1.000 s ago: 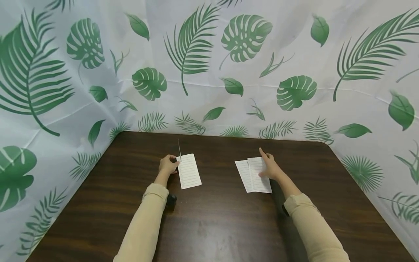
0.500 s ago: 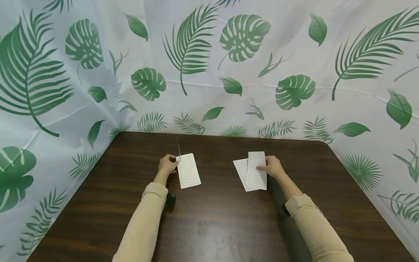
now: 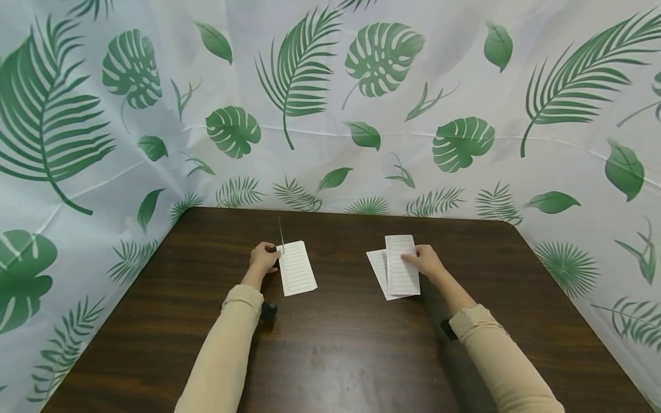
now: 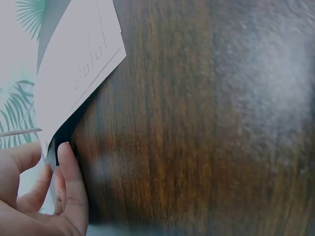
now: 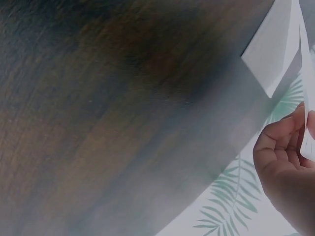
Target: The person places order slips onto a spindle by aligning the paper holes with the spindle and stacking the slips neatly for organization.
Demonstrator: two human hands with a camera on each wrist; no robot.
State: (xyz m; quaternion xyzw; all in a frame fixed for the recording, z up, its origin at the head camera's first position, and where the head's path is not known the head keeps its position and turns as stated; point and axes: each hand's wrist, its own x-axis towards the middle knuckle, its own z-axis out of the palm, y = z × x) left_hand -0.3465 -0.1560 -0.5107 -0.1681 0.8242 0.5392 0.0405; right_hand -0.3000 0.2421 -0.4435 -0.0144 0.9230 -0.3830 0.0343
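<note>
In the head view my left hand [image 3: 264, 258] pinches the left edge of a small stack of white lined sheets [image 3: 298, 269]. A thin, grey, rod-like thing [image 4: 19, 132] sticks out by the thumb; its kind is unclear. The left wrist view shows printed boxes on the top sheet [image 4: 83, 54], whose edge lifts off the table. My right hand [image 3: 430, 263] pinches a lined sheet [image 3: 401, 269] by its right edge, thumb on the front. Behind it another lined sheet [image 3: 379, 267] lies partly covered. In the right wrist view the held sheet [image 5: 306, 78] appears nearly edge-on.
Both hands work over a dark brown wooden table [image 3: 330, 344] with rounded far corners. A white cloth with green leaves [image 3: 310, 155] hangs behind it and along the sides. Dark wrist straps [image 3: 448, 330] show under the sleeves.
My right hand has closed its fingers on the right-hand sheet, raised it off the table and shifted it slightly left over the other sheet. The left hand has stayed put.
</note>
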